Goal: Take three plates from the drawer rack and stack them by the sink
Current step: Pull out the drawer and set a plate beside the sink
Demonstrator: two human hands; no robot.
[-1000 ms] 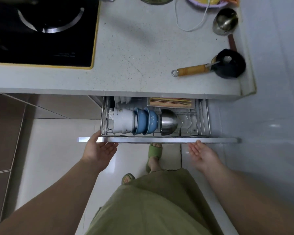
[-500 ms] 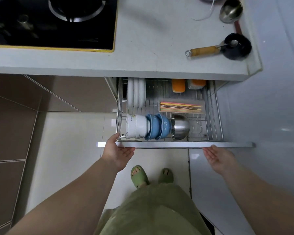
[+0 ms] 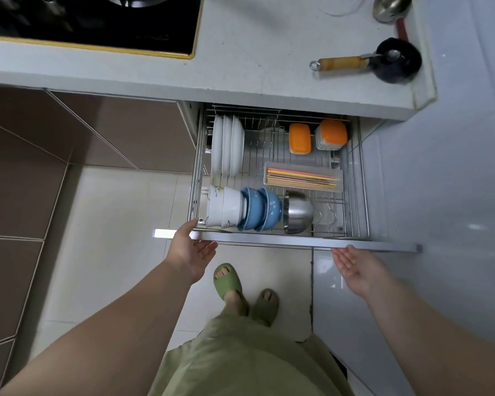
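Observation:
A wire drawer rack (image 3: 355, 195) stands pulled out from under the counter. Three white plates (image 3: 227, 147) stand on edge at its back left. My left hand (image 3: 190, 250) is palm up at the left end of the drawer's metal front bar (image 3: 269, 239), thumb over the top, fingers underneath. Just below the right part of the bar, my right hand (image 3: 355, 265) is open, palm up, holding nothing.
White bowls (image 3: 225, 207), blue bowls (image 3: 259, 210) and a steel bowl (image 3: 297, 212) lie in the rack's front row. A chopstick tray (image 3: 303, 178) and two orange-lidded boxes (image 3: 316, 137) sit behind. A hob (image 3: 92, 21) and a ladle (image 3: 369, 62) are on the counter (image 3: 255, 52).
The drawer has slid further out, uncovering the plates and the orange boxes. Both hands moved back with its front bar.

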